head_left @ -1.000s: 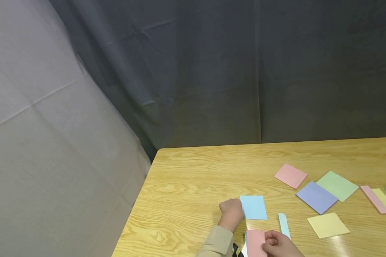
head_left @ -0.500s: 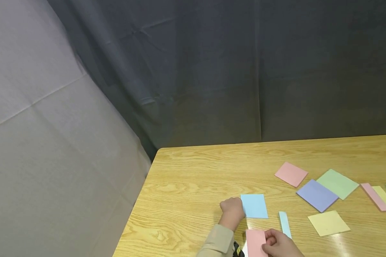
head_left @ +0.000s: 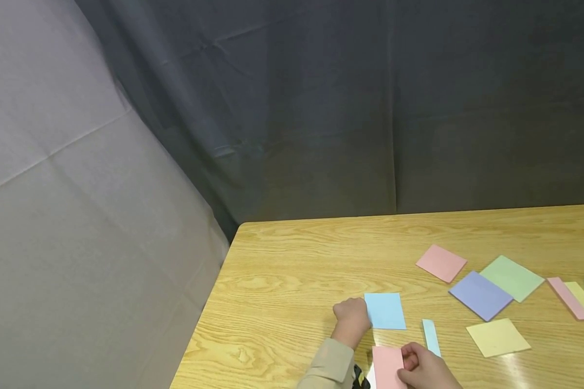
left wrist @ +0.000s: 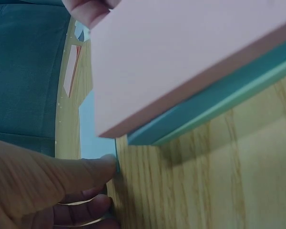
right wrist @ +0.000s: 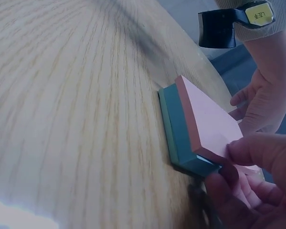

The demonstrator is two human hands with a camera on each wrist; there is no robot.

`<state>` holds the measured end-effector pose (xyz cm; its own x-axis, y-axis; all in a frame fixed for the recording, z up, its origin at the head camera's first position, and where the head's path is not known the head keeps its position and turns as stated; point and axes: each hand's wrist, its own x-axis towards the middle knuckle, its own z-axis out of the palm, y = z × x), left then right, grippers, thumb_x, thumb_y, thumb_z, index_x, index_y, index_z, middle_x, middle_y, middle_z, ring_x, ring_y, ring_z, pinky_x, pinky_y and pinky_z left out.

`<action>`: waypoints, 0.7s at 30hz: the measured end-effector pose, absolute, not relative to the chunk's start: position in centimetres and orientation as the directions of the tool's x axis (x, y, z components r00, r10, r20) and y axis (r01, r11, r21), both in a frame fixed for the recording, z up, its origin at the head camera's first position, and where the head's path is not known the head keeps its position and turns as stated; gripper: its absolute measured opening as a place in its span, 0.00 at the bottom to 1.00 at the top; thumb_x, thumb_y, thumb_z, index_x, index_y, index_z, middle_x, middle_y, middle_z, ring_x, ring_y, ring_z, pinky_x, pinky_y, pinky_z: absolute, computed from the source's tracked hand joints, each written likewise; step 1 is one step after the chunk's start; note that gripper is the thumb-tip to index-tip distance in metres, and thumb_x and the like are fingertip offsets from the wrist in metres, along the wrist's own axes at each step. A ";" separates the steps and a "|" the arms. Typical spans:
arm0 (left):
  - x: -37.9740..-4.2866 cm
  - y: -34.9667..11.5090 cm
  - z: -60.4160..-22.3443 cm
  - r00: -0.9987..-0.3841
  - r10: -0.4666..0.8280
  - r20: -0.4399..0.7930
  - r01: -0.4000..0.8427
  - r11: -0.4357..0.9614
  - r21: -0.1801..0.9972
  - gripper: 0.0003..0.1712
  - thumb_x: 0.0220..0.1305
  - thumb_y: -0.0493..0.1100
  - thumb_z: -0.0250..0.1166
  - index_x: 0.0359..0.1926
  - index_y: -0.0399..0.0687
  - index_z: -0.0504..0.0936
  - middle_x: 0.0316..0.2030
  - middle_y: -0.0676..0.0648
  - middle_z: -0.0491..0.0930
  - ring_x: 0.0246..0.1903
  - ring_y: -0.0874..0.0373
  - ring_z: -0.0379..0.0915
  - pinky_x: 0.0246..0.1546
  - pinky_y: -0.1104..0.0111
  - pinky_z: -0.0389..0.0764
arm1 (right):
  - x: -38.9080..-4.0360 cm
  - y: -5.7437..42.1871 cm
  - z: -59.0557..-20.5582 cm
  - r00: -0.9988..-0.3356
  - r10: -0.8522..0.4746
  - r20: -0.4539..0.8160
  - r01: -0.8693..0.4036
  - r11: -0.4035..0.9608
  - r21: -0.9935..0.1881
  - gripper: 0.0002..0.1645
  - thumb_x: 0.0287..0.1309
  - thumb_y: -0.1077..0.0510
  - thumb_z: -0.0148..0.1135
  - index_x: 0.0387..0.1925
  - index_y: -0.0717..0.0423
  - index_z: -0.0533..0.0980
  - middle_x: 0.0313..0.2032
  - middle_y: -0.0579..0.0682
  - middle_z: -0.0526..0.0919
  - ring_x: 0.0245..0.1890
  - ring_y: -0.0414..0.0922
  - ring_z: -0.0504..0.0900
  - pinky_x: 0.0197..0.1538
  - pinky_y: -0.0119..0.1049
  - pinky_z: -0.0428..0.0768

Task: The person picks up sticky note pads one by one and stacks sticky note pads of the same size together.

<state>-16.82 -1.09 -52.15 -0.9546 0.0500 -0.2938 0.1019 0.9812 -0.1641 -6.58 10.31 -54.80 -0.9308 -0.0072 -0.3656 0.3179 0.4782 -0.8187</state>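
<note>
My left hand [head_left: 351, 320] is at the left edge of a light blue sticky note pad [head_left: 385, 311], its fingers curled. In the left wrist view the thumb [left wrist: 102, 167] lies on that pad's edge, with the other fingers below it. My right hand [head_left: 427, 368] pinches the right edge of a pink sticky note pad [head_left: 388, 368] between thumb and fingers. The right wrist view shows this pink pad on top of a teal pad [right wrist: 177, 125] and a thin green layer [right wrist: 166, 125], slightly offset from them. My right fingertips under the pink pad are partly hidden.
A narrow light blue strip pad [head_left: 431, 337] lies beside my right hand. To the right are pink [head_left: 441, 263], purple [head_left: 480, 296], green [head_left: 512, 278] and yellow [head_left: 498, 337] pads. Several narrow strip pads [head_left: 568, 298] lie farther right. The wooden table [head_left: 272, 270] meets a dark curtain [head_left: 321, 108].
A blue edge that showed left of the pink pad a second ago is now out of sight in the head view. Both hands stay almost in place, keeping their grips.
</note>
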 end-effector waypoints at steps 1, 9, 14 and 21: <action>-16.8 -1.1 -52.2 -0.955 0.048 -0.294 0.100 0.981 -0.165 0.13 0.46 0.54 0.69 0.23 0.51 0.79 0.16 0.53 0.71 0.18 0.62 0.64 0.25 0.68 0.68 | -6.6 10.3 -54.8 -0.929 -0.006 -0.370 0.322 0.479 -0.817 0.19 0.38 0.67 0.64 0.37 0.68 0.70 0.21 0.48 0.70 0.21 0.43 0.69 0.28 0.36 0.70; -17.0 -1.2 -52.4 -0.951 0.041 -0.305 0.096 0.982 -0.166 0.14 0.45 0.55 0.69 0.23 0.52 0.80 0.17 0.53 0.72 0.18 0.62 0.65 0.26 0.68 0.68 | -6.5 10.4 -55.0 -0.939 0.009 -0.343 0.307 0.466 -0.830 0.21 0.37 0.68 0.66 0.37 0.66 0.71 0.20 0.48 0.69 0.19 0.43 0.69 0.26 0.35 0.70; -17.0 -1.1 -52.5 -0.951 0.045 -0.305 0.098 0.982 -0.162 0.14 0.44 0.56 0.70 0.24 0.52 0.80 0.18 0.52 0.73 0.19 0.62 0.67 0.26 0.67 0.69 | -6.4 10.8 -54.5 -0.959 0.023 -0.283 0.255 0.509 -0.822 0.18 0.36 0.68 0.65 0.35 0.64 0.72 0.19 0.46 0.69 0.17 0.40 0.67 0.24 0.32 0.67; -17.1 -1.1 -52.5 -0.952 0.052 -0.303 0.104 0.982 -0.160 0.13 0.45 0.54 0.69 0.23 0.51 0.80 0.17 0.52 0.73 0.19 0.61 0.67 0.26 0.67 0.69 | -6.7 12.9 -53.0 -0.986 -0.017 -0.168 0.130 0.559 -0.819 0.15 0.39 0.69 0.59 0.35 0.62 0.72 0.20 0.45 0.68 0.18 0.36 0.64 0.24 0.30 0.65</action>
